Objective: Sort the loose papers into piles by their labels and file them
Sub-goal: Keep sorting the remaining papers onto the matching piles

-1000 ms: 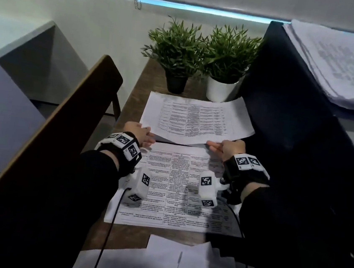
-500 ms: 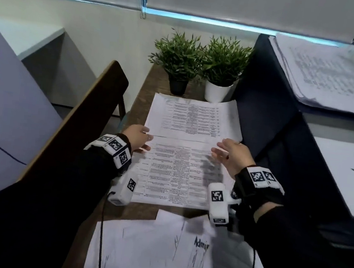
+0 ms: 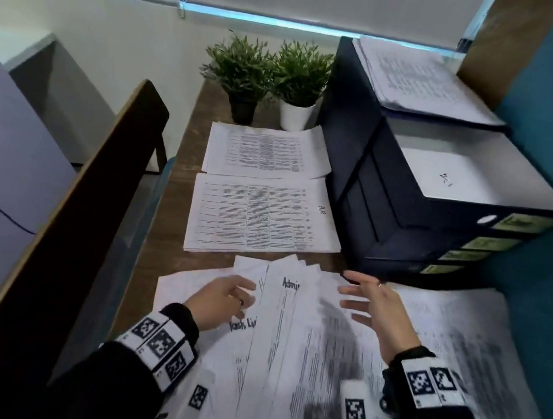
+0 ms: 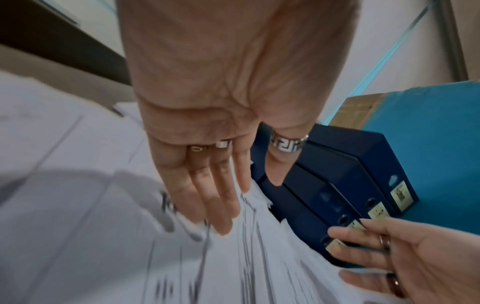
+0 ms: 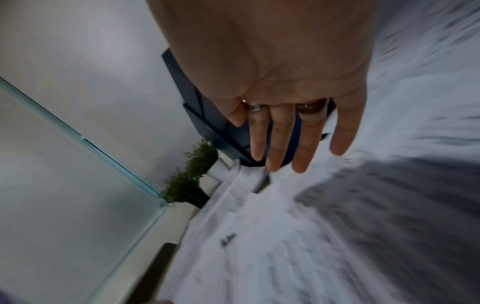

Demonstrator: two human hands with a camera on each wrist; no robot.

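Both hands (fingers spread) have moved back over loose papers (image 3: pixel 288 347).

Fanned loose papers (image 3: pixel 289 330) near two flat printed piles (image 3: pixel 260 218), navy file boxes (image 3: pixel 437 226)

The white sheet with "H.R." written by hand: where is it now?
In the head view the white sheet marked "H.R." tops the middle pile, between the far printed pile and the loose fanned papers, left of the dark blue file boxes.
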